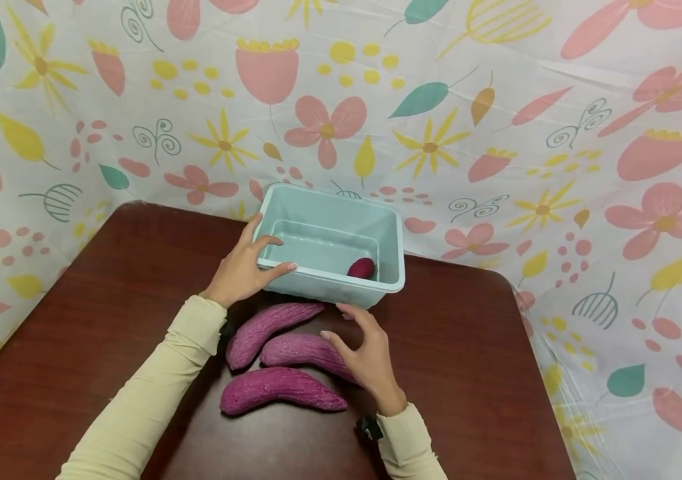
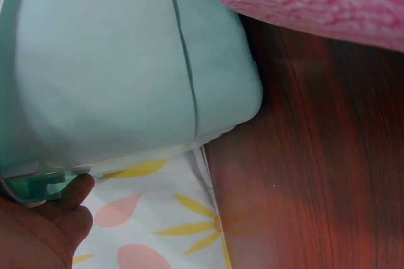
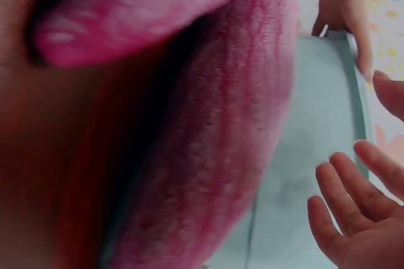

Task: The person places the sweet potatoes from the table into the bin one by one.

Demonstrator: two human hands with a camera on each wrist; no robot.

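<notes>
A pale blue-green plastic bin (image 1: pixel 341 283) stands near the table's back edge. My left hand (image 1: pixel 241 267) grips its left end, thumb over the front rim; the left wrist view shows curled fingers (image 2: pixel 77 188) at the rim. Inside the bin, at the right, a dark magenta rounded thing (image 1: pixel 361 269) shows, partly hidden by the front wall. Before the bin lie three curved, wrinkled purple vegetables, perhaps sweet potatoes: a back one (image 1: pixel 269 327), a middle one (image 1: pixel 301 350) and a front one (image 1: pixel 281 389). My right hand (image 1: pixel 371 350), fingers apart and holding nothing, hovers over the middle one's right end.
The brown wooden table (image 1: pixel 467 373) extends to both sides of the bin. Behind it and at its sides hangs a white cloth (image 1: pixel 377 87) printed with flowers and leaves. Dark wrist devices are strapped below both hands, the right one (image 1: pixel 369 428) showing best.
</notes>
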